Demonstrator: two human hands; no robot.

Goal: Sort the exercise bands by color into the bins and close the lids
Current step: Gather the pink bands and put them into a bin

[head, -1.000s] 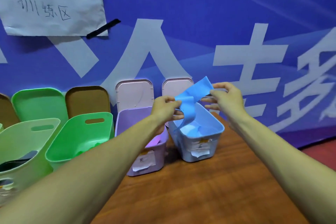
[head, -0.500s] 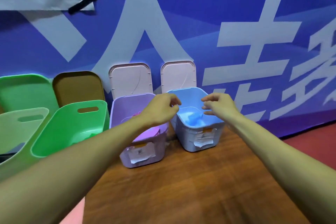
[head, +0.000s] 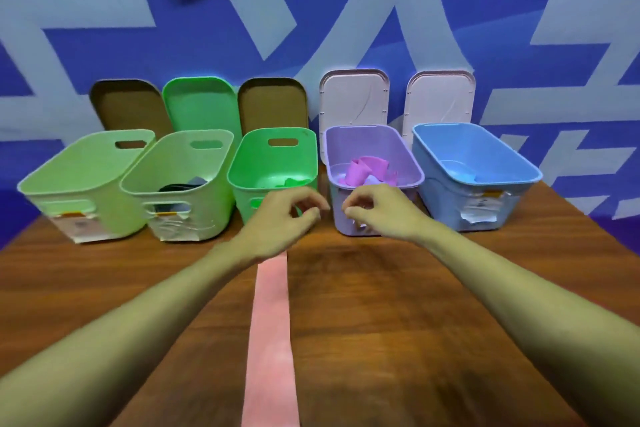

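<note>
A long pink band (head: 270,333) lies flat on the wooden table (head: 433,322), running from the near edge up under my left hand (head: 280,218). My left hand hovers over its far end with loosely curled fingers, holding nothing. My right hand (head: 377,210) hangs beside it, in front of the purple bin (head: 408,163), also loosely curled and empty. The purple bin holds purple bands (head: 367,170). The blue bin (head: 519,166) at the right holds a blue band (head: 460,173). The bright green bin (head: 304,152) holds a green band.
Two pale green bins (head: 79,166) (head: 166,163) stand at the left; the second holds dark bands (head: 183,185). Several lids (head: 353,97) lean open against the blue wall behind the bins. The row of bins fills the table's far edge.
The blue band left my hands and now lies in the blue bin. Both hands drew back and to the left, emptied. The view swung left and down, showing the pink band.
</note>
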